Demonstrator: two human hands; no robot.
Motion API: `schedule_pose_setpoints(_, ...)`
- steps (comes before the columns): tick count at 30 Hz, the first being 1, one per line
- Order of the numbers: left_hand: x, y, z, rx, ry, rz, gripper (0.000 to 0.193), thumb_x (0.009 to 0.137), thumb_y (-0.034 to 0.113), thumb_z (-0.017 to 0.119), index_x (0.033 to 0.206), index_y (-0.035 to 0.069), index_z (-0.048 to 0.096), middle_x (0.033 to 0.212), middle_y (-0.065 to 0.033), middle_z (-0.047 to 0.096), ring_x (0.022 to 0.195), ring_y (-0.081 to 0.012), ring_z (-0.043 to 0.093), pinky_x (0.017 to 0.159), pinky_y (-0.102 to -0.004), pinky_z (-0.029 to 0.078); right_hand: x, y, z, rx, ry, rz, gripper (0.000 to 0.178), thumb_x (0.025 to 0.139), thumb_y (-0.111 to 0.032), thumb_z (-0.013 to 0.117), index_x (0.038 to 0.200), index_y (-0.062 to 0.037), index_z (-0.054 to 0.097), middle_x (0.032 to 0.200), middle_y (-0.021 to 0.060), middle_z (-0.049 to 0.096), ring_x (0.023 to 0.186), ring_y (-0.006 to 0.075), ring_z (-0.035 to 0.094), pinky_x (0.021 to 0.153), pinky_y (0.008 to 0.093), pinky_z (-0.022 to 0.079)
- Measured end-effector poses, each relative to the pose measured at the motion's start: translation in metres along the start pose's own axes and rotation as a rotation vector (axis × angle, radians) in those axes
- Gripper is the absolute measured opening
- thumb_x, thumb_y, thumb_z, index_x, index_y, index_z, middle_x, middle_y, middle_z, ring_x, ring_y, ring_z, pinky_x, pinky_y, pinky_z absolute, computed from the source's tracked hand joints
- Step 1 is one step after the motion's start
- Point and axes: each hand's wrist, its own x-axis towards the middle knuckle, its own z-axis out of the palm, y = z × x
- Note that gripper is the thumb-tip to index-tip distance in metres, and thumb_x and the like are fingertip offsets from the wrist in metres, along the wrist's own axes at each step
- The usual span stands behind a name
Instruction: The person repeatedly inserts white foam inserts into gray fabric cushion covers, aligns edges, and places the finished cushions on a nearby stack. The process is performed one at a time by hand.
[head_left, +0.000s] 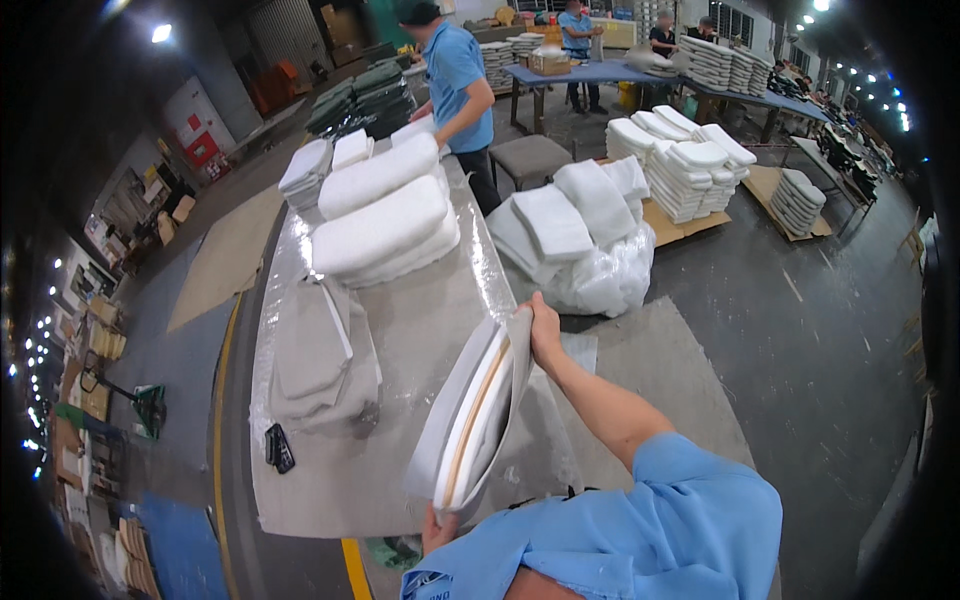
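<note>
A grey fabric cushion cover [519,365] stands on edge at the table's near right, its long side gaping. White padding [470,425] with a tan strip along its edge sits inside. My right hand [543,332] pinches the cover's far end, arm stretched forward. At the near end, my left hand [438,528] grips the cushion's lower tip; its fingers are partly hidden. Left of the cushion lies a stack of grey fabric covers [312,350]. A small black tool [279,449], its kind unclear, rests near the table's left edge.
Thick white pads [385,230] are piled on the far half of the plastic-covered table [420,300]. A co-worker in blue [460,85] stands at its far end. A plastic bag of white pads [575,240] sits right of the table, near a stool [530,157] and stacked pads [690,165].
</note>
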Motion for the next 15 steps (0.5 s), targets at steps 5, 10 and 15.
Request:
schedule_pose_setpoints(5,0.021,0.014,0.019,0.108,-0.3,-0.019,0.066,0.102,0.015,0.065,0.159,0.001,0.034,0.149,-0.0129,0.053,0.135,-0.0217,0.05,0.116,-0.0366,0.036,-0.01,0.005,0.008,-0.115,0.065,-0.034,0.046,0.11,-0.04,0.05,0.112,-0.0001,0.072,0.108,0.0073,0.071,0.103,0.016,0.062,0.095,0.0318,0.047)
schedule_pose_setpoints(10,0.06,0.049,0.051,0.009,-0.401,-0.179,0.072,0.101,0.017,0.065,0.161,0.0,0.03,0.152,-0.0148,0.05,0.137,-0.0223,0.049,0.117,-0.0371,0.036,-0.04,-0.018,-0.007,-0.061,-0.085,-0.02,0.06,0.106,-0.037,0.059,0.153,-0.0029,0.046,0.143,0.0138,0.059,0.128,0.0213,0.056,0.107,0.0319,0.043)
schedule_pose_setpoints(15,0.145,0.077,0.088,0.208,-0.438,0.015,0.067,0.101,0.02,0.063,0.16,0.0,0.037,0.154,-0.0153,0.05,0.14,-0.0229,0.048,0.117,-0.0372,0.037,-0.09,-0.04,0.007,-0.609,-0.284,-0.055,0.091,0.093,-0.025,0.072,0.166,-0.0052,0.021,0.163,0.0256,0.035,0.148,0.0297,0.04,0.119,0.0353,0.035)
